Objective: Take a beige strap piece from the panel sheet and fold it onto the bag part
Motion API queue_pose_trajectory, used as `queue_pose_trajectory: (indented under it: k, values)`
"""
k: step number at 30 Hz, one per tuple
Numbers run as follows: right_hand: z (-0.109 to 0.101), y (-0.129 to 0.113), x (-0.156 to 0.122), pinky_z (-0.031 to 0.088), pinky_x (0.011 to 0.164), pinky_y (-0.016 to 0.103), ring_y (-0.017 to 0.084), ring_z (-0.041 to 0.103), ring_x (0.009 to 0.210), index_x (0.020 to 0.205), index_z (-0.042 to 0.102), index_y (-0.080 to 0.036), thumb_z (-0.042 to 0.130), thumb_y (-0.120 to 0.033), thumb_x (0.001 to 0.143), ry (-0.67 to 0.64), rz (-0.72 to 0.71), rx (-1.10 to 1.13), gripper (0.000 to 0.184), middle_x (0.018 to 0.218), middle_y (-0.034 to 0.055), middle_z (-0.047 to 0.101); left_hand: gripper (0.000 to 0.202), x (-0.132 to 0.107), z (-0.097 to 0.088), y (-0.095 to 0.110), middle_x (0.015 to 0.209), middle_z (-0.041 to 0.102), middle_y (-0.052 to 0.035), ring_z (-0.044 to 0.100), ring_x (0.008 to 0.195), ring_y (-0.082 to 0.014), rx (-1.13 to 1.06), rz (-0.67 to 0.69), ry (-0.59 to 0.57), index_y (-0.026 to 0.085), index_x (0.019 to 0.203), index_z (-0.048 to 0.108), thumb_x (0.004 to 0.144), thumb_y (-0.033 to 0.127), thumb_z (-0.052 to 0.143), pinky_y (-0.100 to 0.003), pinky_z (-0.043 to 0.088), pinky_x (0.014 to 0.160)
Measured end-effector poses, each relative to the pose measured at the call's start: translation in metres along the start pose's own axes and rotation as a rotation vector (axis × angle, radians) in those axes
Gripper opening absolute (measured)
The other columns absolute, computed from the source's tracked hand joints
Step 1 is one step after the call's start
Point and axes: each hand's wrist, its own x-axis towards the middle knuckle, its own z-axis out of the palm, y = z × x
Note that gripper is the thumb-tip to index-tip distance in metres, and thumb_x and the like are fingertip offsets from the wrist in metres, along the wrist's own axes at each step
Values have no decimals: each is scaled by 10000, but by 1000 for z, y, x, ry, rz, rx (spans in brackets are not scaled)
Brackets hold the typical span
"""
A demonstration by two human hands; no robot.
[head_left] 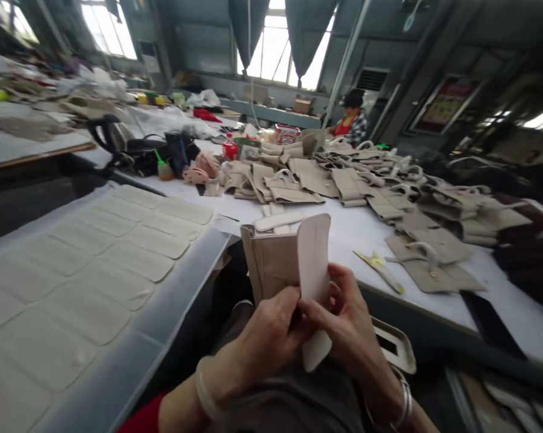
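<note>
My left hand (271,325) is closed on a beige bag piece (275,258) with folded side edges, held above my lap. Alongside it stands a cream panel (314,252), long and round-ended, upright against the bag piece's right edge. My right hand (350,322) is closed round this panel, its thumb on the front face and its fingers behind. Both hands meet at the panel's lower middle, and some fingertips there are hidden. Just beyond the bag piece, several pale strips (280,220) lie on the white table (343,231).
Several cream panels (91,294) lie in rows on the left surface. Yellow-handled snips (379,270), a dark flat object (492,325) and a handled bag part (433,267) lie right. Piled beige bag parts (311,177), a pink fan (201,168) and a person (352,120) are farther back.
</note>
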Motion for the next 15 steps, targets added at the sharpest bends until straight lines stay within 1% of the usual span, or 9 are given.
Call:
queue_pose_trajectory:
  k: [3,5,6,8,9,11,12,13,15]
  values:
    - [-50,-6,-1,473,937,449,278,547,1130,1339,410,-287,725,-474,722,117,-111,-230,717,1290,80,548,467,28,16,26,872,618,-5,607,732,-161,-45,38,-254,193,964,512,699,454,794,-254,471,632]
    - [-80,-8,-2,440,986,468,292,509,1179,1363,397,-295,735,-482,714,129,-202,-388,755,1342,76,507,402,43,17,39,936,630,-21,610,785,-157,-41,129,-361,188,985,556,732,406,780,-251,488,679]
    - [-94,-7,-2,440,986,468,294,510,1171,1366,394,-290,743,-484,705,122,-241,-440,772,1336,77,506,282,50,16,43,931,632,-18,606,776,-141,-38,182,-355,191,968,581,793,349,735,-239,486,677]
    - [-118,-4,-1,456,965,461,294,527,1126,1356,402,-271,751,-486,696,141,-300,-512,777,1295,86,515,111,61,9,45,889,628,-3,591,733,-114,14,237,-170,206,920,609,848,261,674,-222,478,659]
    - [-128,-1,-1,466,949,460,295,536,1101,1348,411,-264,746,-491,699,158,-316,-536,765,1268,91,523,126,66,5,43,904,625,0,588,731,-112,66,225,-18,217,927,613,835,257,689,-226,482,664]
    - [-144,8,1,485,914,463,292,553,1046,1340,419,-264,730,-502,713,183,-320,-554,739,1219,95,533,373,75,0,35,1091,614,-29,607,866,-154,170,157,237,242,1056,594,741,313,782,-272,507,752]
    - [-150,13,2,494,896,462,286,561,1018,1337,421,-266,724,-503,721,186,-319,-547,727,1201,95,534,548,80,0,29,1235,570,-53,595,1008,-201,197,122,279,256,1156,561,682,340,823,-318,508,841]
    - [-154,19,3,499,884,461,281,565,1000,1338,417,-267,721,-498,726,182,-318,-531,721,1193,95,531,706,84,1,22,1350,508,-70,551,1140,-245,187,90,254,271,1252,511,638,353,849,-363,488,925]
    - [-158,31,7,501,877,454,276,562,1003,1344,402,-261,729,-476,725,167,-328,-492,732,1206,99,519,846,91,8,8,1403,489,-77,513,1231,-277,50,7,75,290,1356,428,625,324,853,-406,460,994]
